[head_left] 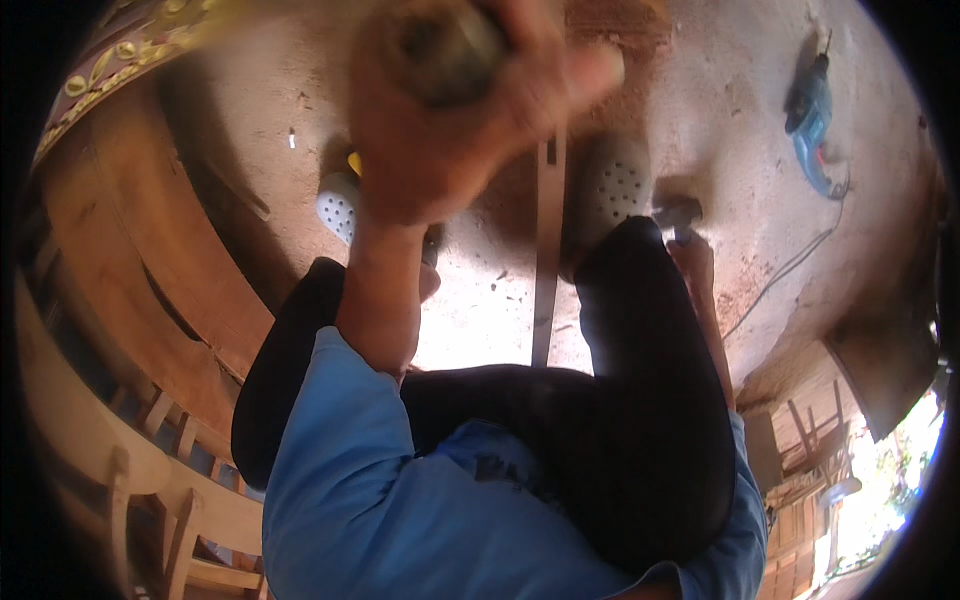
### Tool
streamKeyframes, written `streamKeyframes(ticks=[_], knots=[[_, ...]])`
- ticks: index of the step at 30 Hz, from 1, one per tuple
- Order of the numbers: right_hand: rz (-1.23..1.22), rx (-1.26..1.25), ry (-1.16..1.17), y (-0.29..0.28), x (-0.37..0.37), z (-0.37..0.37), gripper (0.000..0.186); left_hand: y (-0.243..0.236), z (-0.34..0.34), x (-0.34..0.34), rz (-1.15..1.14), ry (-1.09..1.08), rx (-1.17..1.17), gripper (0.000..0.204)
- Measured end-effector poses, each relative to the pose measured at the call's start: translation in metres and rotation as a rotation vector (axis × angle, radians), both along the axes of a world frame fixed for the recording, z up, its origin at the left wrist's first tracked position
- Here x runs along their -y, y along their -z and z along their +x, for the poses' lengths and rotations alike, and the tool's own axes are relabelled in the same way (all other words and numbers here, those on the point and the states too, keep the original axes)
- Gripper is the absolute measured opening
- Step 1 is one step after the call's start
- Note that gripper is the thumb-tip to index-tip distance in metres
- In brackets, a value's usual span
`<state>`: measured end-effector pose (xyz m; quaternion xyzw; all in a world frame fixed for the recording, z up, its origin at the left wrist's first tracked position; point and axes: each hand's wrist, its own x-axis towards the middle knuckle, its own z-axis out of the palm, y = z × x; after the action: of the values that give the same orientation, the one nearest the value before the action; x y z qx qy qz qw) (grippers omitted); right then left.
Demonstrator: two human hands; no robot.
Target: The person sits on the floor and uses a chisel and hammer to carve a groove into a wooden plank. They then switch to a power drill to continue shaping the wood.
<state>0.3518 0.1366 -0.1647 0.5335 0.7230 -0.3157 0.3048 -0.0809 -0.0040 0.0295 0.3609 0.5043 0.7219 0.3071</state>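
Note:
Close to the camera, my left hand [450,150] is raised and wrapped round a thick handle [450,52]. Its round, greyish-brown end faces up, and blur and my fingers hide the rest of it. Low beside my right knee, my right hand [692,258] is closed on a hammer [680,212] with a dark metal head. Most of the hammer's handle is hidden. Between my legs runs a long narrow wooden strip [549,220] with a slot in its upper part. The far end of the strip passes behind my left hand.
A blue power drill [812,125] lies on the floor at the far right, its cord [790,265] trailing nearer. Large wooden boards [150,200] stand along the left, below a carved piece with gold ornament [110,60]. Wooden frames [190,510] fill the lower left.

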Motion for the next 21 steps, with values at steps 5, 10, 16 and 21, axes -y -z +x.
streamKeyframes(ticks=[5,10,16,21], knots=[[-0.03,0.003,0.022,0.002,-0.002,0.001,0.031,-0.065,-0.033,-0.005,0.043,-0.167,0.31,0.067],[0.016,-0.017,-0.019,0.002,0.001,0.001,0.03,-0.025,-0.046,-0.012,-0.034,-0.385,-0.313,0.021],[0.029,0.006,-0.022,0.001,0.002,0.001,0.03,0.024,-0.065,0.009,0.171,-0.379,0.225,0.026],[0.081,0.018,-0.058,-0.003,0.002,-0.001,0.032,0.016,-0.042,-0.002,-0.028,-0.442,0.085,0.022]])
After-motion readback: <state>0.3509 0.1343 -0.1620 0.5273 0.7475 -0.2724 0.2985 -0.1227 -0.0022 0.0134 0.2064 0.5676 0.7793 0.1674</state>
